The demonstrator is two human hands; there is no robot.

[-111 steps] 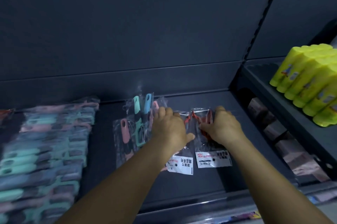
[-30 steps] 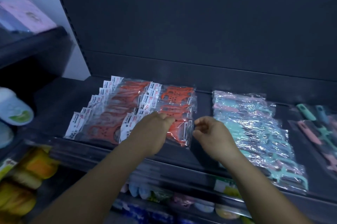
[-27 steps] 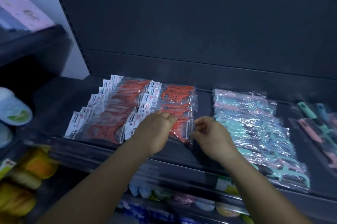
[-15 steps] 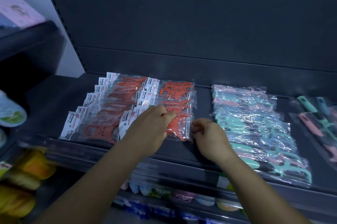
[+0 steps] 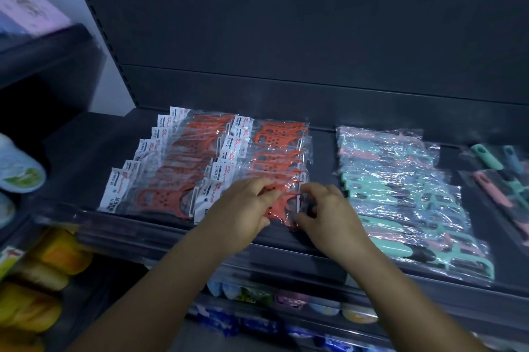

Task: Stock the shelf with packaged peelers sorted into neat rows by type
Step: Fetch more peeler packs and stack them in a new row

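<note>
We count two rows of red peelers (image 5: 200, 162) and one pastel row (image 5: 400, 188) laid on the shelf (image 5: 86, 151). Our left hand (image 5: 246, 205) and right hand (image 5: 329, 211) each pinch the front packet (image 5: 283, 208), settling it; we judge the loose peelers (image 5: 498, 177) far right remain.

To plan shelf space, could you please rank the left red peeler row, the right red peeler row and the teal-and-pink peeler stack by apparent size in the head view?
1. Teal-and-pink peeler stack, largest.
2. Left red peeler row and right red peeler row look alike; hands cover part of the right one, so I won't rank them.
</note>
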